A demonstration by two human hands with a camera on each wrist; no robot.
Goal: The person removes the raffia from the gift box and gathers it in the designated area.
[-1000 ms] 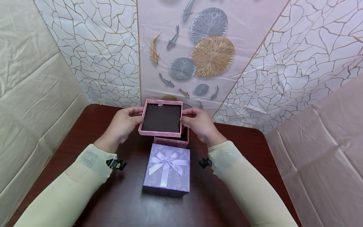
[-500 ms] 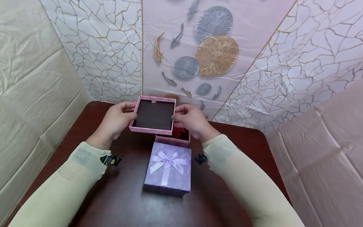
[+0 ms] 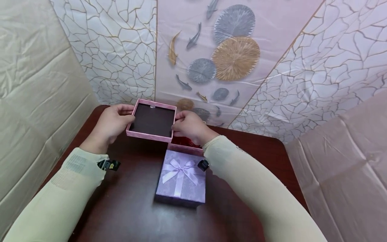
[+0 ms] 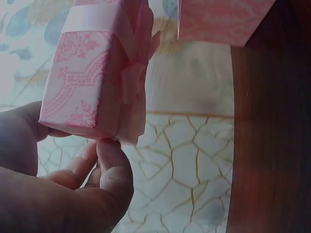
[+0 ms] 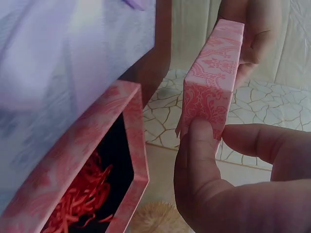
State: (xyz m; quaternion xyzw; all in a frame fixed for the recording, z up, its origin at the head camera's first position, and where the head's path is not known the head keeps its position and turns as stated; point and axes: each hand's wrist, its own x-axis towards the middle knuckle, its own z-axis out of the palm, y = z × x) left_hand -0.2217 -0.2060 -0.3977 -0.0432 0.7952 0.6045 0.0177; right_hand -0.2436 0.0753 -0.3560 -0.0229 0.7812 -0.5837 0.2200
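Note:
A pink patterned box lid (image 3: 152, 120) is held between my two hands, its dark inside facing me. My left hand (image 3: 109, 122) pinches its left side and my right hand (image 3: 191, 126) pinches the right side. In the left wrist view, a ribbon bow (image 4: 133, 82) shows on the lid's outer face. Behind the purple box stands the open pink box base (image 3: 187, 148), partly hidden by my right hand. Red shredded paper (image 5: 85, 196) fills it in the right wrist view. The purple gift box (image 3: 181, 178) with its lilac bow sits closed in front.
The dark reddish-brown table (image 3: 130, 201) carries both boxes. A patterned wall covering (image 3: 121, 57) rises right behind its far edge, and beige fabric panels (image 3: 36, 94) stand on either side.
Both hands have carried the lid left, away from above the pink base, so more of the red shredded paper shows. The purple box stays in place while the head view shifts slightly.

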